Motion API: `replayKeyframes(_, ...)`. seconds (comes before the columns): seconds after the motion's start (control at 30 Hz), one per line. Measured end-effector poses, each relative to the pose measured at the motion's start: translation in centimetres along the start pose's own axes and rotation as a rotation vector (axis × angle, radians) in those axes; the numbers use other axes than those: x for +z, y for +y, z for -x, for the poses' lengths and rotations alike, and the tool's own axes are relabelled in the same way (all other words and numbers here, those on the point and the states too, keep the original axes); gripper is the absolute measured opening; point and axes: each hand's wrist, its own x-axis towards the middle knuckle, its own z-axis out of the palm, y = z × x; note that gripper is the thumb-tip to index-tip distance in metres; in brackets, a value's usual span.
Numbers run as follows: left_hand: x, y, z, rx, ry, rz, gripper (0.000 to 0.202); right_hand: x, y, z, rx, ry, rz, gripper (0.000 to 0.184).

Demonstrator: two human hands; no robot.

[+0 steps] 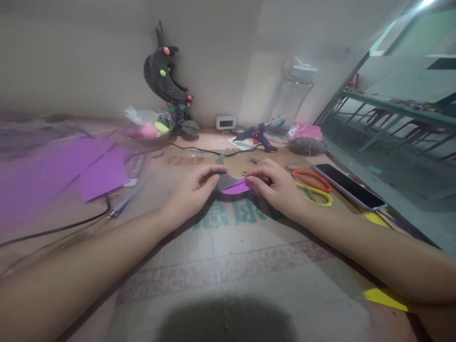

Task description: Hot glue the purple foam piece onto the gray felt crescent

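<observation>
A crescent-shaped piece [233, 185], partly covered in grey yarn with purple showing along its lower right, lies between my hands. My left hand [199, 185] pinches its left side between thumb and fingers. At the right tip my right hand [272, 183] is closed, thumb against fingertips, on that same piece; any yarn strand in the fingers is too small to make out. Just right of this hand are scissors with an orange handle [313, 179] and a yellow handle [317, 194]. Both hands rest low over a printed cardboard sheet [221, 266].
Purple sheets [103, 173] and a pen [124, 202] lie left. Behind are a bowl [153, 128], a finished-looking dark crescent [160, 78], a small clock [226, 122], a blue glue gun [258, 135], a clear bottle [297, 92] and grey yarn [308, 145]. A phone [349, 186] lies near the right edge.
</observation>
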Motion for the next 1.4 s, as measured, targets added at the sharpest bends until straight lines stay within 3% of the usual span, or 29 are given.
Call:
replayKeyframes(0.37,-0.1,-0.1,-0.1,-0.027,0.031,0.079,0.026,0.0,0.0,0.0,-0.021,-0.018,0.041,0.013)
replayKeyframes(0.7,0.0,-0.3,0.0,0.016,0.008,0.091,0.024,0.2,0.2,-0.2,0.223,-0.184,-0.034,0.023)
replayKeyframes(0.8,0.1,-0.1,0.0,0.038,0.007,0.103,0.026,0.2,0.2,-0.1,0.163,-0.174,-0.064,0.023)
replayKeyframes(0.97,0.1,-0.2,-0.1,0.052,0.052,0.088,0.018,-0.7,-0.5,0.0,-0.013,0.017,0.038,0.019)
replayKeyframes(1.17,-0.1,-0.3,-0.1,0.030,0.096,0.085,0.016,-1.5,-2.6,0.0,0.141,-0.333,0.143,0.021)
replayKeyframes(1.4,0.1,-0.7,-0.2,0.026,0.078,0.119,0.019,-0.3,-3.9,0.7,0.247,-0.452,-0.201,0.032)
